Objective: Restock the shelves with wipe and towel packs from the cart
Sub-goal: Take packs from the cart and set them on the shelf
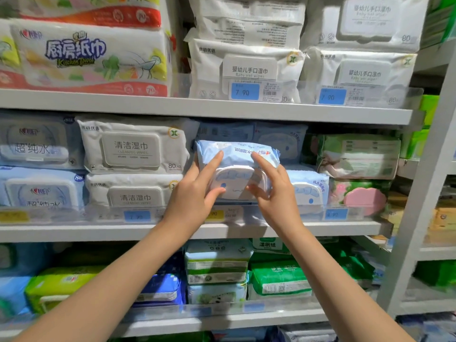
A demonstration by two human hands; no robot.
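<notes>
Head view: both hands meet at the middle shelf, working one blue pack into the slot between the grey packs on the left and a matching blue pack on the right. The blue pack is upside down, its print inverted and its white flip lid facing out and low, so it seems to be mid-turn or going in as it came to hand. The left hand is half closed on the pack's left end, forefinger stretched up across the wrapper and thumb tucked under the lid, a hold that steers the end past the grey packs. The right hand mirrors it on the right end, forefinger laid up over the wrapper, the other fingers curled loosely at the lid's edge; these look blurred, so how firmly they press I cannot tell. Holding both ends keeps the soft pack from sagging as it clears the clear price rail along the shelf front. More blue packs sit behind it, so the slot is probably nearly full. The cart is out of view.
</notes>
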